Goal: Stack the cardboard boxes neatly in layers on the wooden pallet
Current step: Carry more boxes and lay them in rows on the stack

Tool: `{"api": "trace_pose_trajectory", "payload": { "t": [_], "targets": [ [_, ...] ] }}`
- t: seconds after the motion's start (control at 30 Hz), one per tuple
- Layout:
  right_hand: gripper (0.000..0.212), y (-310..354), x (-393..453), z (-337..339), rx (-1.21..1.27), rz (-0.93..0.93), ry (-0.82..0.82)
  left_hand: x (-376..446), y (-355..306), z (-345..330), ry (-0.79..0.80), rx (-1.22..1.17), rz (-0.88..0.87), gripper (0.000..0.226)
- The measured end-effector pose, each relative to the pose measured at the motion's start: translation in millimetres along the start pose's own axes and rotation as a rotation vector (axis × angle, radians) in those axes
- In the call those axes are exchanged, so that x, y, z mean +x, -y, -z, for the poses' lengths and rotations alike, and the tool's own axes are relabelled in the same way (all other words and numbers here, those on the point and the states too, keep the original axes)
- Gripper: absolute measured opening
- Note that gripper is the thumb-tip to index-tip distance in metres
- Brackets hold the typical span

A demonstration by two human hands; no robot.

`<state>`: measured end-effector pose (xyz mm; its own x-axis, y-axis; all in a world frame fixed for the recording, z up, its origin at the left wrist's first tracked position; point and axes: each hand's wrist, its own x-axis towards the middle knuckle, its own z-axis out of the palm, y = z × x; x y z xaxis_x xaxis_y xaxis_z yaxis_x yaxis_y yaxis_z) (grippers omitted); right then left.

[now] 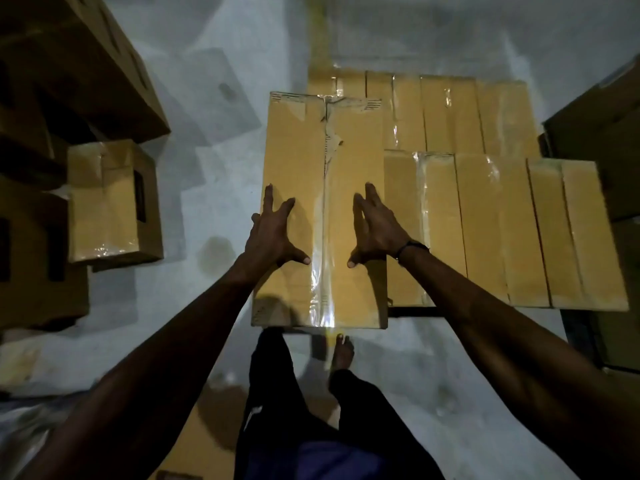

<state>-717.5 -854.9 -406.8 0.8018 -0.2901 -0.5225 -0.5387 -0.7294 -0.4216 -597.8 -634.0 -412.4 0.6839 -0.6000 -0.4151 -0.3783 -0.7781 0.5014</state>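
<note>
Cardboard box (318, 209) under my palms lies at the left end of the stack, its long axis running straight away from me, taped seam down the middle. Both my left hand (273, 233) and my right hand (377, 230) rest flat on its top, fingers spread wide, gripping nothing. Its right edge touches the lower boxes (498, 223), which lie parallel to it in two rows. Its near edge overhangs toward my bare foot (341, 353). Left of it is open grey floor (214, 188), then a loose box (112, 200) and darker piles. The pallet (412, 311) shows only as a dark strip below the near row.
</note>
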Motion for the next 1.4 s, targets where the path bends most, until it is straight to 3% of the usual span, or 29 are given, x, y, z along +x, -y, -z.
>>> {"api": "trace_pose_trajectory", "payload": {
  "t": [0.53, 0.87, 0.97, 1.13, 1.27, 1.4],
  "targets": [
    [0.172, -147.9, 145.4, -150.3, -0.026, 0.034, -0.024, 132.4, 92.1, -206.7, -0.046, -0.009, -0.008, 0.146],
    [0.164, -190.3, 168.9, -180.8, 0.009, 0.074, -0.044, 153.7, 109.3, -249.6, -0.095, -0.044, -0.019, 0.143],
    [0.154, -197.3, 156.0, -177.1, -0.032, 0.121, -0.102, 150.7, 103.9, -249.2, -0.094, -0.097, 0.013, 0.144],
    [0.114, -215.7, 133.4, -172.0, -0.070, 0.108, -0.398, 150.9, 99.7, -247.9, -0.098, -0.130, 0.022, 0.144],
    [0.092, -239.3, 128.6, -178.8, -0.055, 0.012, -0.349, 154.0, 98.8, -250.0, -0.110, -0.116, 0.013, 0.144],
    [0.083, -252.6, 128.5, -189.6, -0.038, 0.037, -0.275, 156.9, 98.5, -251.8, -0.117, -0.107, 0.015, 0.142]
  ]
}}
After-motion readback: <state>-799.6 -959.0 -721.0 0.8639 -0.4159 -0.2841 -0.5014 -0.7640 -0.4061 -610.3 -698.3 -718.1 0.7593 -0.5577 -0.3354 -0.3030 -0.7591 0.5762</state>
